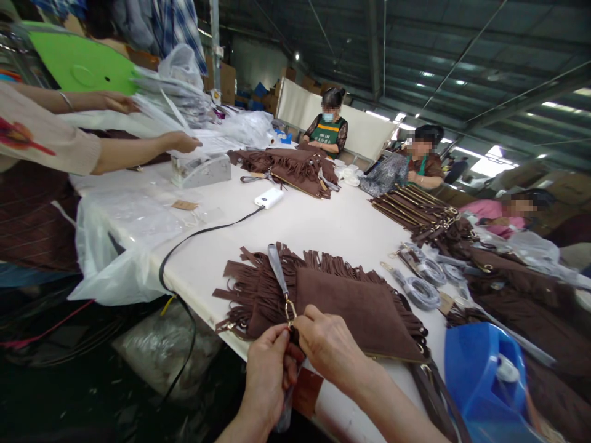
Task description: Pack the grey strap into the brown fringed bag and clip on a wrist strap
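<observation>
The person's left hand and right hand are meeting at the near edge of the white table, fingertips pinched together on a small gold-coloured metal clasp. The clasp is hanging at the end of a grey wrist strap, which is lying across a brown suede fringed flat bag. The bag is resting flat at the table's near edge, its fringe spreading to the left and along the far side. Both hands are closed on the clasp and the bag corner beneath it; whether the clasp is already hooked onto the bag's ring cannot be told, since the fingers are covering the joint.

Judgement: the step in hand appears to be fastening the strap clasp to the bag's corner hardware. The next move likely calls for a fine two-finger hold, one hand steadying the ring while the other is working the clasp gate.

A blue plastic container is standing just right of the bag. Coiled grey straps are lying beyond the bag. A white power bank with a black cable is sitting mid-table. Another stack of brown fringed bags is lying at the far side. A co-worker's hands on the left are handling clear plastic sleeves.
</observation>
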A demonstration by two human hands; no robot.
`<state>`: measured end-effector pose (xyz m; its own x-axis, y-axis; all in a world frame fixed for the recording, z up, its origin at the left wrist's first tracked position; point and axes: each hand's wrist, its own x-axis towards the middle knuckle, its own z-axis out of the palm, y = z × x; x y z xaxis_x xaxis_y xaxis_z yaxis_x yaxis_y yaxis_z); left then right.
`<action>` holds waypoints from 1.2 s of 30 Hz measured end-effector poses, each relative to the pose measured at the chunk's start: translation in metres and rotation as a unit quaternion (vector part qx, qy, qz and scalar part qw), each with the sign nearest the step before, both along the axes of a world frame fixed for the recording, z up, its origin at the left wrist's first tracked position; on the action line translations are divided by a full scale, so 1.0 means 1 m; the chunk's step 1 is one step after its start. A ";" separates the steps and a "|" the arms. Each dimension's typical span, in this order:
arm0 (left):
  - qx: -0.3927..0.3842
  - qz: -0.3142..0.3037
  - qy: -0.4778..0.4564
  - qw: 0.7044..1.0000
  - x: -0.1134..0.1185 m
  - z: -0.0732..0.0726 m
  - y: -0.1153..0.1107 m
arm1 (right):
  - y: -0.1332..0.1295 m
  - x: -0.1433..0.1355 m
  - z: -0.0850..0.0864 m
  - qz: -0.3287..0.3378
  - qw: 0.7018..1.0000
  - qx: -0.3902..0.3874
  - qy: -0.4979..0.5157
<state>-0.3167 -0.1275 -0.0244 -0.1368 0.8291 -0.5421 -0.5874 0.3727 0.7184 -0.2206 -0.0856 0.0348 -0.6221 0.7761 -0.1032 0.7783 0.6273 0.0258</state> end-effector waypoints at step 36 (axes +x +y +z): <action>0.068 0.044 0.255 0.964 -0.039 -0.012 -0.036 | -0.027 -0.009 -0.018 -0.092 0.964 -0.077 0.237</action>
<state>-0.3558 -0.1635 -0.0365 -0.4293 0.8611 -0.2724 -0.1707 0.2188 0.9607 -0.2294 -0.1123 0.0164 -0.4811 0.8759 0.0362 0.7781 0.4456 -0.4428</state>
